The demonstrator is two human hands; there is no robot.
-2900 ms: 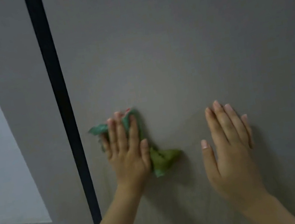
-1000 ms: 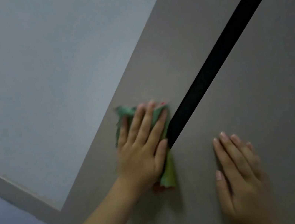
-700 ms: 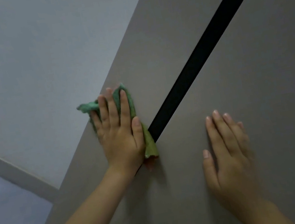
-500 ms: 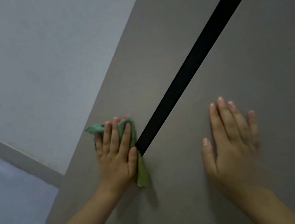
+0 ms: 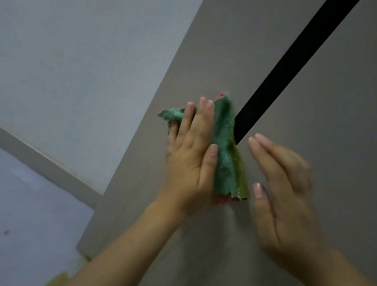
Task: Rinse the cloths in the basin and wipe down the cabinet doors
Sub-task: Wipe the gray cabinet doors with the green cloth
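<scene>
A green cloth (image 5: 227,151) with yellow-green and red patches lies pressed against the grey cabinet door (image 5: 328,119). My left hand (image 5: 193,162) presses it flat with straight fingers, just left of the lower end of the black gap (image 5: 303,43) between the doors. My right hand (image 5: 283,192) is beside the cloth on the right, fingers straight and blurred, its fingertips near the cloth's edge; whether it touches the door I cannot tell.
A pale wall (image 5: 71,75) fills the upper left, with a grey skirting strip (image 5: 21,146) running diagonally. A pale floor (image 5: 8,223) lies lower left, with something yellow (image 5: 54,285) at the cabinet's bottom corner.
My left hand has slid the cloth rightwards over the lower end of the black gap. My right hand has moved in close to the cloth.
</scene>
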